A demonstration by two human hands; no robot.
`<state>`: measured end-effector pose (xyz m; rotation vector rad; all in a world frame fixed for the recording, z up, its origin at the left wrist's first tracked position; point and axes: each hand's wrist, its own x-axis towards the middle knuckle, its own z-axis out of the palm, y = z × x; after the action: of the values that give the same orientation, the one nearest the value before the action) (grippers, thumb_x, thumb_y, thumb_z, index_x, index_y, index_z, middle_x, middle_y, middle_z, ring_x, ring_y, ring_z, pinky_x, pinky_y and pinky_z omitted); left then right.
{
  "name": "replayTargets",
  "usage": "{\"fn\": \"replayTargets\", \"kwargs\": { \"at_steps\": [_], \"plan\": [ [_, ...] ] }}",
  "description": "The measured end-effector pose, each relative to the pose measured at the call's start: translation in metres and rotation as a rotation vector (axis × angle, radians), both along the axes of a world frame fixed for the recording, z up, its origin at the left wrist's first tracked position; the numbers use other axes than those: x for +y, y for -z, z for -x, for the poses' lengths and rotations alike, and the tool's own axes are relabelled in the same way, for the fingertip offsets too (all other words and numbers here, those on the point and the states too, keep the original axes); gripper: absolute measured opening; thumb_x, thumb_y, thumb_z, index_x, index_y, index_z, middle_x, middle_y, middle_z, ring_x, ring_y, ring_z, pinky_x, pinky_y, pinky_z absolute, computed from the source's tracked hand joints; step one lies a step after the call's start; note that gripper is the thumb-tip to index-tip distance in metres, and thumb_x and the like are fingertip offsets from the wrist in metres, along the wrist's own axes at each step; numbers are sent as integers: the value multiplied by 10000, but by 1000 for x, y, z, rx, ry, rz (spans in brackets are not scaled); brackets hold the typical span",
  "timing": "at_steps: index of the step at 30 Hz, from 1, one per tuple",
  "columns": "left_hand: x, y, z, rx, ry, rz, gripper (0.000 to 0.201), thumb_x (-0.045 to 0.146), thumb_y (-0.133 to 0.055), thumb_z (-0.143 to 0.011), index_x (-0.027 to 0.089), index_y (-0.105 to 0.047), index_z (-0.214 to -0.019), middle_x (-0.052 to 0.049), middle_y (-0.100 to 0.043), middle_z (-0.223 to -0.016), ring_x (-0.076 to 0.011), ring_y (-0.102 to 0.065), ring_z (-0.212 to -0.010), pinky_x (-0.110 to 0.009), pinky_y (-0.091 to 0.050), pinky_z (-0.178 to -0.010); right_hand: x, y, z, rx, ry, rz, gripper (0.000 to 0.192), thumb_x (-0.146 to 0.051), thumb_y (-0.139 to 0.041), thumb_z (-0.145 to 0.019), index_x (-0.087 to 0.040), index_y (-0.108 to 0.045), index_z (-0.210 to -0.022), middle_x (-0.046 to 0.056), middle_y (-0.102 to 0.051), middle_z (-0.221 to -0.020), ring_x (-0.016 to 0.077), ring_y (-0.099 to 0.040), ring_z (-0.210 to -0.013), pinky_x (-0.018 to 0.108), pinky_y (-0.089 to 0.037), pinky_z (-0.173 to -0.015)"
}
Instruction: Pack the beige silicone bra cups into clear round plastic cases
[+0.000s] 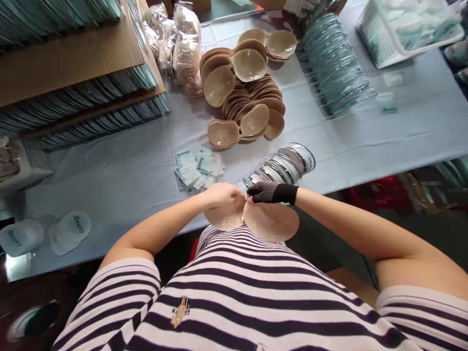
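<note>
A pale surface (127,170) carries a carton (73,53) towards its far left corner; cups (256,92) lie heaped towards the far edge; a pair of cups (272,222) hangs just off the near edge, bare left hand (224,195) and gloved right hand (265,192) both clamped on its middle; sachets (197,168) lie near that edge, beyond the left hand.

Tablecloth (117,178) gives the left grip (224,195) leftward passage; sachets (207,164) obstruct ahead.

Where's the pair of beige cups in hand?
Head view, just below centre: the beige cups are by the table's near edge, held near their join by the left hand and gloved right hand.
</note>
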<state>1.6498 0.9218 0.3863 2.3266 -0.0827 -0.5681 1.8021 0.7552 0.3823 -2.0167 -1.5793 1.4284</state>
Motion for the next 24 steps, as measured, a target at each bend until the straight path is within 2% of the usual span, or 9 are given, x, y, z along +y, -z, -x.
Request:
{"fn": "replayTargets", "kwargs": {
  "at_steps": [4,6,8,12,16,18,21,24],
  "plan": [
    [-15,5,6,150,58,268,250,282,-510,-859,266,-752,-921,27,-734,-882,-169,-641,-801,-250,-472,-757,-12,-3,17,5,-11,74,233,-289,-513,-879,-173,-711,-920,8,-699,-832,130,-560,-706,226,-382,-627],
    [-24,6,9,257,-1,392,266,348,-499,-872,216,-729,-885,17,-711,-860,-162,-626,-802,-246,-470,-752,-15,-8,22,-38,-60,87,219,-273,-523,-869,-184,-718,-916,18,-710,-843,133,-564,-702,229,-367,-620],
    [-33,7,12,311,-99,437,303,391,-500,-872,177,-714,-851,13,-677,-793,-155,-600,-765,-244,-454,-717,-19,-12,25,-66,-85,65,218,-275,-528,-872,-193,-724,-919,30,-721,-863,141,-571,-706,234,-358,-618],
    [-45,8,18,267,-158,350,283,346,-529,-839,153,-728,-784,5,-650,-707,-150,-565,-708,-242,-408,-657,-32,-10,38,-106,13,-31,232,-269,-518,-901,-197,-728,-964,54,-740,-943,168,-611,-791,245,-376,-666],
    [-48,12,22,194,-193,225,283,233,-498,-810,181,-773,-852,-17,-727,-812,-161,-598,-749,-245,-416,-690,-39,1,60,-227,187,-55,251,-308,-497,-934,-191,-718,-950,66,-733,-932,181,-631,-808,256,-388,-679],
    [-48,15,22,202,-214,204,293,212,-488,-800,175,-778,-827,-25,-729,-795,-160,-593,-724,-245,-417,-679,-41,6,72,-282,246,-83,255,-296,-485,-940,-176,-710,-929,79,-725,-912,186,-630,-811,265,-402,-703],
    [-48,19,22,234,-245,211,284,214,-492,-795,147,-763,-743,-17,-669,-650,-151,-555,-636,-243,-400,-621,-43,16,88,-314,336,-185,258,-255,-467,-947,-152,-697,-893,98,-717,-895,197,-628,-853,279,-427,-782],
    [-47,21,25,237,-247,192,270,221,-511,-808,151,-768,-757,-17,-681,-665,-152,-565,-647,-242,-402,-626,-49,28,95,-277,435,-232,278,-243,-436,-965,-153,-689,-891,92,-721,-896,185,-634,-840,273,-442,-786]
  ]
}}
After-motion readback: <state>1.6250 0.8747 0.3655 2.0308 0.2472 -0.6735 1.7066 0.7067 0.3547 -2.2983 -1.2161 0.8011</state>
